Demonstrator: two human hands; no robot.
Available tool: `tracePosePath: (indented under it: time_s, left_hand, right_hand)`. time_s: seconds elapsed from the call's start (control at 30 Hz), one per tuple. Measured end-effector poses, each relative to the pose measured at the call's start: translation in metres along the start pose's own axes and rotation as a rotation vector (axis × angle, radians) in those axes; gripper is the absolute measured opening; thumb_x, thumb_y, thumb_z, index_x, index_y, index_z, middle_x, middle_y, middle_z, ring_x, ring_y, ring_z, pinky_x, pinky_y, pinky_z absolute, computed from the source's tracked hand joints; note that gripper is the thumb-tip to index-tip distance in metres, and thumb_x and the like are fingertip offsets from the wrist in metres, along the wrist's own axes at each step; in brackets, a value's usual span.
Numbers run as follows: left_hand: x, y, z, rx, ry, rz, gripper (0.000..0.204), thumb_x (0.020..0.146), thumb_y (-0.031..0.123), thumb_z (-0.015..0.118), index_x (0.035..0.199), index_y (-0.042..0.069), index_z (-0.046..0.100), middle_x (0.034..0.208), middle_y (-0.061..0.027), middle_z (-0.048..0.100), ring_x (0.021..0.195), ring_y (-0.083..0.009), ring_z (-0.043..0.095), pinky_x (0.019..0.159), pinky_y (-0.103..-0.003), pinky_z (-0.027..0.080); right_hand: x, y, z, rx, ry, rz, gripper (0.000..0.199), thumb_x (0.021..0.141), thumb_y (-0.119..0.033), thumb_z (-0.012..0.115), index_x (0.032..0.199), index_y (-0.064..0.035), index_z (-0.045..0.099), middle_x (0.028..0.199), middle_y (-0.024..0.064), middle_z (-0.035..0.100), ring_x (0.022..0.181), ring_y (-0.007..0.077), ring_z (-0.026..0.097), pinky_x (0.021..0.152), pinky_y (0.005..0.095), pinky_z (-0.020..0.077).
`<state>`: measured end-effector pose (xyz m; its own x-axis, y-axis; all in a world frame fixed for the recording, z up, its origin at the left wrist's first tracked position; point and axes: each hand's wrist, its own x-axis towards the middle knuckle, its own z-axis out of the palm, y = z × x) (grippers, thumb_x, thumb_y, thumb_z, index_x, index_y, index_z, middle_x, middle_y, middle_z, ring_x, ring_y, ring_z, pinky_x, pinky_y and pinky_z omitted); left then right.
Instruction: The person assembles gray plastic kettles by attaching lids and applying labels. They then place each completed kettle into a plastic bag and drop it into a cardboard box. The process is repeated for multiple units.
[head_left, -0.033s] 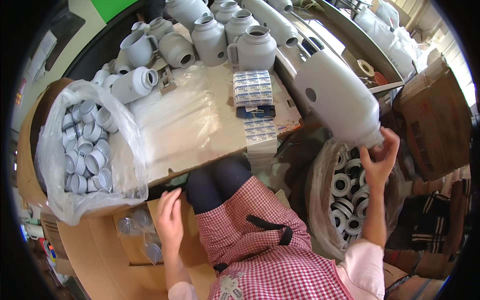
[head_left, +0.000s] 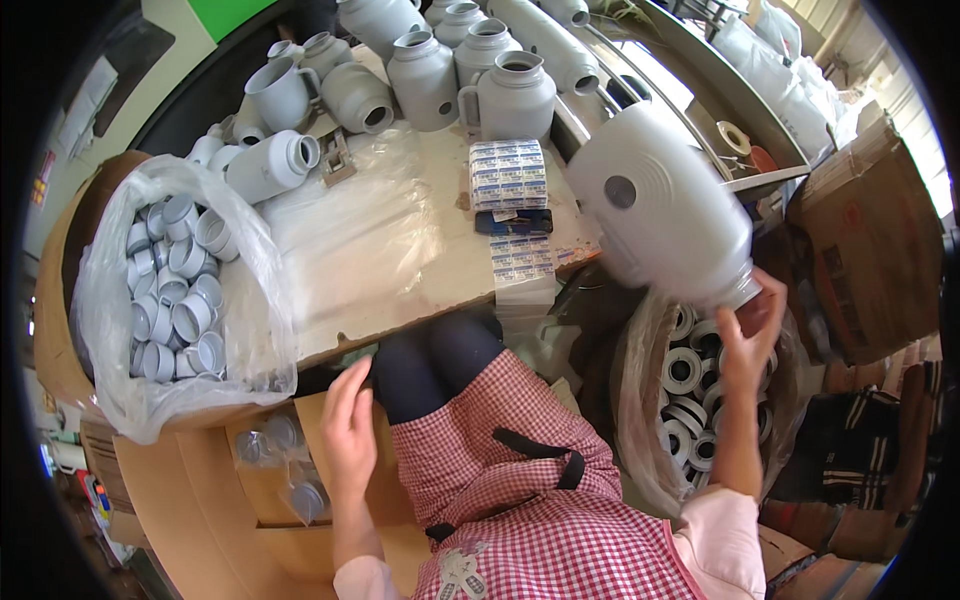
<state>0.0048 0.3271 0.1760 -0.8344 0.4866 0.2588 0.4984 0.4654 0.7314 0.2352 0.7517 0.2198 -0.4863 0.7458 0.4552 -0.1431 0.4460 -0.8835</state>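
My right hand (head_left: 752,322) grips a large grey plastic jug (head_left: 665,200) by its narrow neck. The jug hangs tilted, neck down toward me, with a dark round hole in its side. Part of the neck is hidden by my fingers. Below it stands a plastic-lined bin (head_left: 632,400) of grey and white rings (head_left: 683,370). My left hand (head_left: 350,425) is empty, fingers stretched out, above an open cardboard box (head_left: 215,480) with bagged round grey parts (head_left: 300,490).
Several grey jugs (head_left: 515,100) stand or lie along the back of the worktable (head_left: 360,300). A roll of labels (head_left: 508,175) lies near its right edge. On the left is a plastic-lined box (head_left: 105,300) full of grey cups (head_left: 185,257). Cardboard boxes (head_left: 870,240) stand at right.
The jug in my right hand has shifted a little left and turned, so its side hole faces more toward me. My left hand has moved slightly right and up.
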Motion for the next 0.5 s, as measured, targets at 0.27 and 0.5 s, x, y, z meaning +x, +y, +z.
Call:
tracePosePath:
  time_s: [0.27, 0.5]
  left_hand:
    - [0.034, 0.020, 0.044, -0.943, 0.367, -0.386, 0.078, 0.116, 0.052, 0.023, 0.067, 0.002, 0.058, 0.071, -0.0050, 0.062, 0.072, -0.0174, 0.056, 0.086, -0.039, 0.050]
    - [0.025, -0.032, 0.052, -0.423, -0.074, -0.246, 0.049, 0.112, 0.026, 0.050, 0.070, 0.004, 0.043, 0.066, 0.0023, 0.043, 0.065, -0.0089, 0.040, 0.060, -0.029, 0.033]
  right_hand:
    - [-0.142, 0.041, 0.111, 0.800, -0.823, 1.258, 0.056, 0.103, -0.038, 0.062, 0.144, -0.0022, 0.055, 0.136, 0.0148, 0.063, 0.126, 0.0286, 0.062, 0.101, 0.0473, 0.0572]
    - [-0.042, 0.161, 0.142, -0.021, -0.389, 0.628, 0.037, 0.108, -0.035, 0.059, 0.105, 0.0016, 0.062, 0.096, 0.0071, 0.067, 0.088, 0.0132, 0.058, 0.083, 0.0317, 0.0493]
